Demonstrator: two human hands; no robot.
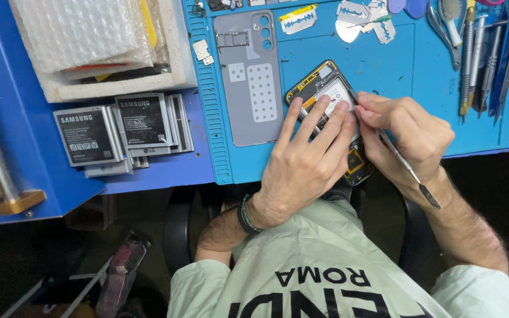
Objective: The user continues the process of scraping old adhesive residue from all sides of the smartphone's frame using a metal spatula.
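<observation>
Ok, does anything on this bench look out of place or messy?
Yes: the opened phone lies askew at the blue mat's front edge, partly overhanging it. Loose razor blades are scattered at the mat's top, and the spare batteries sit in an uneven overlapping pile.

We see an opened phone (325,94) lying tilted, back cover off, battery exposed, near the blue mat's (419,65) front edge; a thin metal tool (405,165) slants across it.

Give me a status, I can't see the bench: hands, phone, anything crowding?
Left hand pressing down on opened phone. Right hand holds thin metal tool at its edge. Detached grey back cover alongside, apart.
</observation>
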